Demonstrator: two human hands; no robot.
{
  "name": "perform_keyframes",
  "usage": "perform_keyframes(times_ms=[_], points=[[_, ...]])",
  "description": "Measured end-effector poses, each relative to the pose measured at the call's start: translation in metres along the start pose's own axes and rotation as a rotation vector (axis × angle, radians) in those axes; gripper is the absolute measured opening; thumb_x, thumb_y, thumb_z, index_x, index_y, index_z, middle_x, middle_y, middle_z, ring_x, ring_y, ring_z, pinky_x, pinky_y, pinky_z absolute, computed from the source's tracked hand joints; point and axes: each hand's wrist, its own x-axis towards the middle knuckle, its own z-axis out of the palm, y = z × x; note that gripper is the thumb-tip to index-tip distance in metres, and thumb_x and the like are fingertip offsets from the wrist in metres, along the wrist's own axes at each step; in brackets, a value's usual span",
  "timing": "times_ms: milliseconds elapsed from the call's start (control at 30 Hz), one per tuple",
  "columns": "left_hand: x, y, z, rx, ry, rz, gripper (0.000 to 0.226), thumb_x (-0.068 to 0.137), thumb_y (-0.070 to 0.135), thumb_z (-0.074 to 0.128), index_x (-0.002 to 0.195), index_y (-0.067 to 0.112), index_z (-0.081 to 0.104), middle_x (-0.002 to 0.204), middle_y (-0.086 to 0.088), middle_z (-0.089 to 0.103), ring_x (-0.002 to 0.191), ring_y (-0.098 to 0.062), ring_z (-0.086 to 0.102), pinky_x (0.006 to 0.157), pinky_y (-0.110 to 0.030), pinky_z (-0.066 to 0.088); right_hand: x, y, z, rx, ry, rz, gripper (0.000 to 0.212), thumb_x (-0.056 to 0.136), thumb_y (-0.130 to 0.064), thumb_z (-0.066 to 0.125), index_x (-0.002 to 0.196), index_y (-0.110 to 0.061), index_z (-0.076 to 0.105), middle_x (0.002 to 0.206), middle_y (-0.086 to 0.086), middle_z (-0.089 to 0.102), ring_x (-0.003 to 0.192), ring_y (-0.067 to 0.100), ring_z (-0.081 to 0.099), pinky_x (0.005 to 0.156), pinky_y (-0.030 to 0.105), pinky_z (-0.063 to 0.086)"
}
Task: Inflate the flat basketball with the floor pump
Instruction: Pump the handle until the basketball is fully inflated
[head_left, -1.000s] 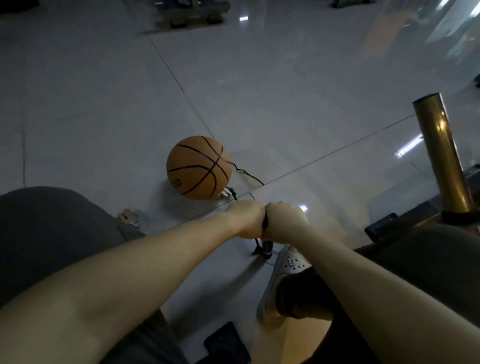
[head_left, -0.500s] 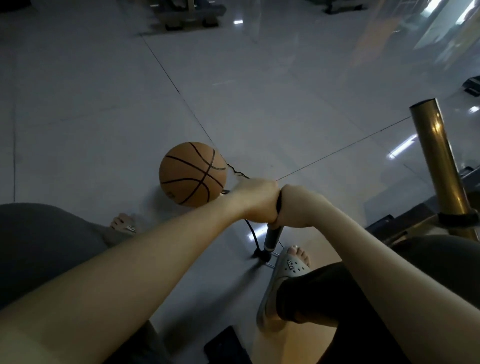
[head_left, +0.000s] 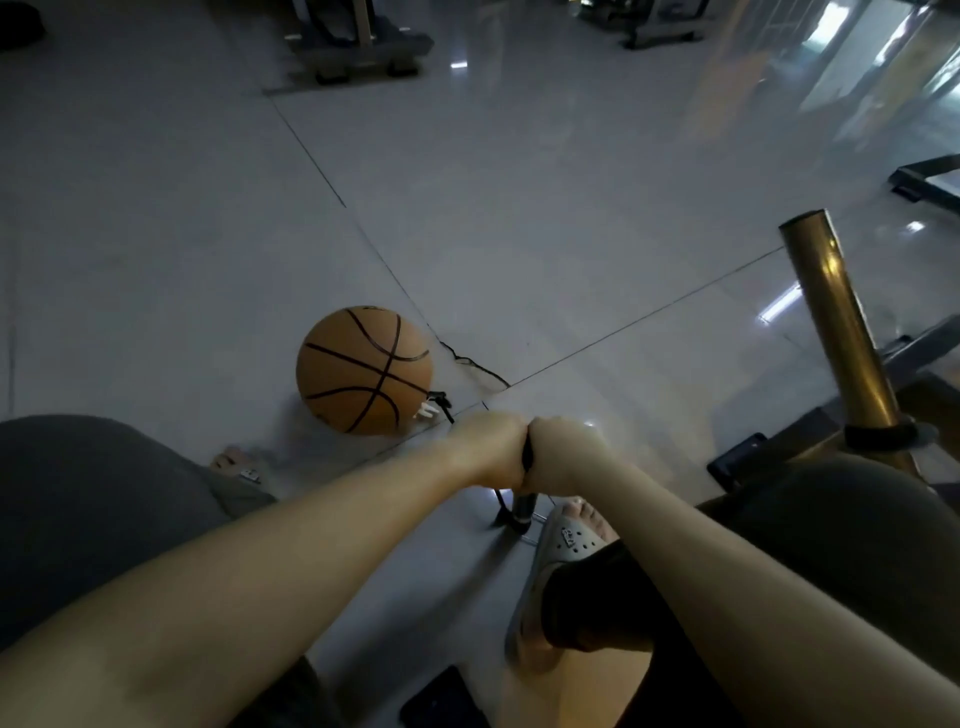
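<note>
An orange basketball with black seams rests on the tiled floor, left of centre. A thin black hose runs from its lower right side toward the pump. The dark pump barrel stands upright on the floor, only its lower end showing beneath my fists. My left hand and my right hand are clenched side by side on the black pump handle, which is almost wholly hidden between them. My right foot in a grey perforated clog rests beside the pump's base.
A brass-coloured pole rises at the right from a dark base. Dark flat objects lie at the right and bottom centre. My left foot is below the ball. Wheeled equipment stands far back.
Both fists went up with the handle half a second ago, baring more of the barrel, and have now come back down, so only the barrel's lower end shows.
</note>
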Motion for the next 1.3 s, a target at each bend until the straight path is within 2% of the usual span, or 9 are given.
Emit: perform_keyframes(times_ms=[100,233,433,600,700,900,1000,1100,1300], points=[[-0.011,0.006,-0.056,0.0,0.006,0.031,0.016,0.077,0.022,0.075,0.077,0.02,0.059,0.067,0.001,0.057,0.06,-0.02,0.057,0.049,-0.025,0.038,-0.025,0.006,-0.044,0.072,0.151,-0.017,0.031,0.068,-0.042,0.079,0.067,-0.025,0.053,0.063,-0.006,0.054,0.057,0.014,0.053,0.051,0.024,0.04],[-0.021,0.016,-0.102,0.048,0.063,0.067,0.016,0.076,0.025,0.077,0.075,0.019,0.062,0.063,0.001,0.057,0.052,-0.017,0.051,0.045,-0.024,0.034,-0.047,0.01,-0.088,0.102,0.221,-0.053,0.036,0.064,-0.045,0.082,0.063,-0.025,0.053,0.061,-0.006,0.056,0.057,0.013,0.053,0.051,0.026,0.039],[0.006,-0.004,-0.039,-0.044,0.119,0.078,0.016,0.075,0.025,0.073,0.073,0.021,0.058,0.064,0.003,0.056,0.057,-0.019,0.055,0.046,-0.023,0.034,0.0,0.011,-0.04,0.042,0.079,-0.013,0.026,0.071,-0.036,0.075,0.069,-0.019,0.055,0.067,-0.001,0.06,0.059,0.015,0.057,0.051,0.025,0.046],[0.024,-0.016,0.024,0.019,0.073,0.078,0.017,0.081,0.021,0.06,0.071,0.024,0.046,0.067,0.004,0.053,0.066,-0.023,0.058,0.054,-0.028,0.039,0.018,0.006,0.013,-0.1,0.053,-0.044,0.009,0.084,-0.023,0.059,0.082,-0.016,0.054,0.09,0.005,0.066,0.083,0.025,0.066,0.065,0.031,0.049],[0.023,-0.019,0.03,0.001,0.044,0.037,0.009,0.081,0.024,0.062,0.08,0.022,0.053,0.079,-0.003,0.064,0.073,-0.026,0.064,0.057,-0.03,0.041,0.024,0.005,0.023,-0.089,0.066,-0.078,0.012,0.082,-0.028,0.059,0.088,-0.017,0.059,0.084,0.001,0.062,0.078,0.024,0.063,0.064,0.03,0.048],[-0.003,-0.01,-0.005,0.013,-0.044,0.046,0.016,0.085,0.01,0.056,0.071,0.017,0.052,0.068,-0.002,0.054,0.066,-0.027,0.055,0.049,-0.027,0.034,0.005,0.004,-0.004,-0.038,-0.041,-0.125,0.018,0.078,-0.026,0.069,0.077,-0.017,0.054,0.072,-0.001,0.053,0.071,0.022,0.059,0.063,0.029,0.049],[-0.017,-0.004,-0.058,0.055,0.026,0.06,0.005,0.081,0.016,0.059,0.081,0.016,0.063,0.075,-0.004,0.064,0.064,-0.024,0.059,0.048,-0.026,0.036,-0.028,0.015,-0.048,0.022,0.126,-0.159,0.018,0.075,-0.029,0.069,0.075,-0.017,0.055,0.071,-0.001,0.056,0.068,0.024,0.06,0.052,0.027,0.041],[-0.033,0.003,-0.105,0.072,0.11,0.064,0.012,0.078,0.018,0.061,0.067,0.019,0.055,0.062,-0.001,0.056,0.054,-0.02,0.051,0.049,-0.026,0.035,-0.053,0.021,-0.092,-0.012,0.291,-0.114,0.039,0.069,-0.044,0.076,0.068,-0.02,0.045,0.068,-0.003,0.051,0.057,0.018,0.05,0.048,0.026,0.032],[-0.017,-0.004,-0.068,-0.027,-0.026,0.014,0.021,0.081,0.011,0.057,0.063,0.015,0.047,0.058,-0.003,0.046,0.05,-0.019,0.039,0.046,-0.027,0.029,-0.02,0.012,-0.064,-0.001,0.078,-0.047,0.026,0.078,-0.026,0.064,0.066,-0.016,0.043,0.063,-0.001,0.049,0.055,0.017,0.045,0.053,0.027,0.04]])
